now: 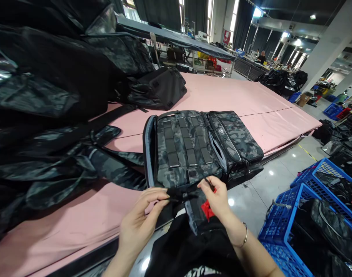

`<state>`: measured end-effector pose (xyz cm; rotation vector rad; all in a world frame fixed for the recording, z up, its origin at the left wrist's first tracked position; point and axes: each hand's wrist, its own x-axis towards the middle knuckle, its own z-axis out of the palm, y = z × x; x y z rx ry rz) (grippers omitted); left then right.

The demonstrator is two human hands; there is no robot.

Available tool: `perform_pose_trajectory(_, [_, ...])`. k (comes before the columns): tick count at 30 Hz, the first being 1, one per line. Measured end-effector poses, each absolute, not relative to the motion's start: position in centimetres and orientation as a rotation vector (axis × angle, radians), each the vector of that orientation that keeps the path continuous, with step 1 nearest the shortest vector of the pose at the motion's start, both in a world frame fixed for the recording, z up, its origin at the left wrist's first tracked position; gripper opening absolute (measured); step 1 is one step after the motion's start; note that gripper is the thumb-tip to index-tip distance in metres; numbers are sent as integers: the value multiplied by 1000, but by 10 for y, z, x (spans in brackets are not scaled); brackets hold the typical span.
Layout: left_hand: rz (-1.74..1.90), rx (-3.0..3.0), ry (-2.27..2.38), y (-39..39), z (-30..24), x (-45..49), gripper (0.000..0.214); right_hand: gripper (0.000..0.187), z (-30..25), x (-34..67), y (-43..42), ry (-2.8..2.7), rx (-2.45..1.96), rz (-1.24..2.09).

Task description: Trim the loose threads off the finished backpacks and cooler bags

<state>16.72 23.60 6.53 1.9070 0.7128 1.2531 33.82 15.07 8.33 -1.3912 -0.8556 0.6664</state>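
Observation:
A dark camouflage backpack [193,146] lies flat on the pink table [236,96], its webbing strips facing up and its near end at the table edge. My left hand [141,221] pinches a black strap [176,196] at the backpack's near end. My right hand [218,198] pinches a small black piece at the same edge, with a red tag [207,209] under its palm. Both hands are closed on these parts.
A heap of black and camouflage bags [49,96] covers the table's left side. Blue crates [308,215] holding more bags stand on the floor at the right. People sit at far tables [261,57] in the background.

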Motion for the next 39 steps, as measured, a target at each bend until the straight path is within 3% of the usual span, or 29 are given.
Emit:
perform_pose_trajectory(7, [1300,1939,670,236,55,163,8,47,77,306,155,-659,-1063,1437])
perform_pose_trajectory(11, [1318,1879,805,225,60,165,14,49,79,295,161,-444,-900,1577])
perform_pose_trajectory(14, [1345,1659,1011,208,60,165,26,51,82,289,162,-409,-880,1500])
perform_pose_trajectory(23, [1184,1171,1204,187,64,160,34,33,76,276,162,-590,-1148,1144])
perform_pose_trajectory(27, [1104,909,1164,189,79,161,39,25,76,280,157,-762,-1307,814])
perform_pose_trajectory(34, [1108,904,1137,186,85,162,39,13,88,282,153,-1106,-1332,361])
perform_pose_trajectory(39, [1125,1108,1208,187,74,158,34,9,93,284,157,-1296,-1384,406])
